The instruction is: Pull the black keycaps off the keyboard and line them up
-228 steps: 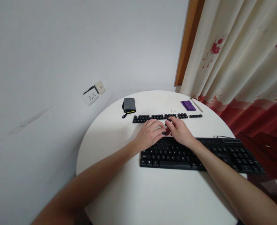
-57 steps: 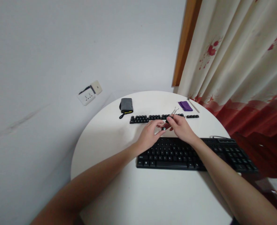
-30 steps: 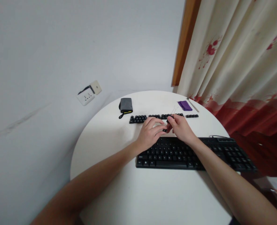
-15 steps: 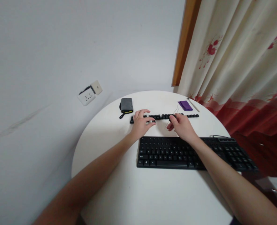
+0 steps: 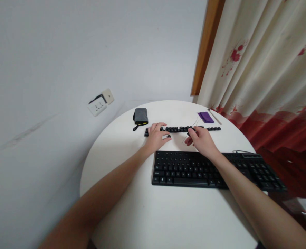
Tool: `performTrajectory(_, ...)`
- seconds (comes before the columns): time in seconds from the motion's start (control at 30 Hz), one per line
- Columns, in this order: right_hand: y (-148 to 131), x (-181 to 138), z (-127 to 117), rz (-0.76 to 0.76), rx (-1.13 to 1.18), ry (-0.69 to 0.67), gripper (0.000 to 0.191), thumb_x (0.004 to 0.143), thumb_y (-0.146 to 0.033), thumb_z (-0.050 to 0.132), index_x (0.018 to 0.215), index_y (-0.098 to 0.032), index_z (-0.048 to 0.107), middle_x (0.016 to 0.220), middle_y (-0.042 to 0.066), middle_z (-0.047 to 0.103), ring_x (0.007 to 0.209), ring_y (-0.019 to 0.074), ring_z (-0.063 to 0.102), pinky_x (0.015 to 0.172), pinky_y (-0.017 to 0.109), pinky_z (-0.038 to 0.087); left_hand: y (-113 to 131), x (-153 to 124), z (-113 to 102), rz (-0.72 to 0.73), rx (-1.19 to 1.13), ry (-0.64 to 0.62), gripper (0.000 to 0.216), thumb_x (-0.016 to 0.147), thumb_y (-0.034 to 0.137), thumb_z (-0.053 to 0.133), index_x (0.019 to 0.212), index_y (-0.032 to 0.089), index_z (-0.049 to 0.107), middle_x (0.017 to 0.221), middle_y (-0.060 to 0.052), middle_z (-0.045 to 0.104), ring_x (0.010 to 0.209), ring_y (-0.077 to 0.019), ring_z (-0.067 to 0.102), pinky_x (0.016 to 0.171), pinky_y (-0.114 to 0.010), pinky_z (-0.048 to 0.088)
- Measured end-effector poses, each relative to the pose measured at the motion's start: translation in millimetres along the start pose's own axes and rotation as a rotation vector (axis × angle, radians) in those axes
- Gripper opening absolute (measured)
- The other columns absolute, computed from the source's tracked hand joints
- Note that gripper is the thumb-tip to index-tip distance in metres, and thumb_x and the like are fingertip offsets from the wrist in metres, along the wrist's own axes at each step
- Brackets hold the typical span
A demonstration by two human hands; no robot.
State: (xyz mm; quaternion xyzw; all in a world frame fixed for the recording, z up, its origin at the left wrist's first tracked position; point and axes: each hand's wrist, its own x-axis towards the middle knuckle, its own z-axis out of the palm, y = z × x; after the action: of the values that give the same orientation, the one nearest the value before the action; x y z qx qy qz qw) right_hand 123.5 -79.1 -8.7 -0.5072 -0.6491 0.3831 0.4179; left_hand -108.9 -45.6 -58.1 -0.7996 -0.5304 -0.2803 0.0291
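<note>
My left hand (image 5: 155, 137) reaches over the left end of a row of loose black keycaps (image 5: 177, 129). Between its thumb and index finger sits one black keycap (image 5: 169, 136), while the other fingers stretch over the row. My right hand (image 5: 201, 139) is closed on a wire keycap puller (image 5: 191, 130); thin wires stick out past the fingers and much of the tool is hidden. Below both hands lies a black keyboard (image 5: 184, 169), partly covered by my right forearm.
A grey pouch (image 5: 141, 116) with a loop lies at the back left of the round white table (image 5: 142, 211). A purple cloth pouch (image 5: 206, 117) and a thin brush-like stick (image 5: 215, 116) rest at the back right. Wall and curtain (image 5: 236, 76) border the table.
The keycap at my left thumb and index finger has shifted slightly toward me with the hand. My right hand keeps its grip on the puller. The view has moved slightly.
</note>
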Motion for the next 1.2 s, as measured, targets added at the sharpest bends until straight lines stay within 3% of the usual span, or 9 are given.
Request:
performTrajectory(0.53, 1, 0, 1, -0.011, 0.001, -0.01, 0.029, 0.098, -0.041, 0.048, 0.079, -0.02, 0.053, 0.065, 0.008, 0.073, 0.053, 0.0174, 0.069, 0.05, 0.025, 0.049, 8, 0, 2, -0.115, 0.056, 0.062, 0.053, 0.076, 0.036, 0.079, 0.126, 0.027, 0.062, 0.143, -0.012, 0.046, 0.131, -0.0357, 0.039, 0.102, -0.05, 0.035)
performTrajectory(1.2, 6, 1, 2, -0.027, -0.005, -0.012, 0.03, 0.097, -0.042, 0.048, 0.078, -0.02, 0.053, 0.064, 0.008, 0.073, 0.053, 0.0178, 0.069, 0.049, 0.026, 0.05, 14, 0, -5, -0.225, 0.135, 0.049, 0.054, 0.079, 0.04, 0.076, 0.129, 0.029, 0.06, 0.143, -0.011, 0.045, 0.132, -0.0352, 0.038, 0.103, -0.049, 0.036)
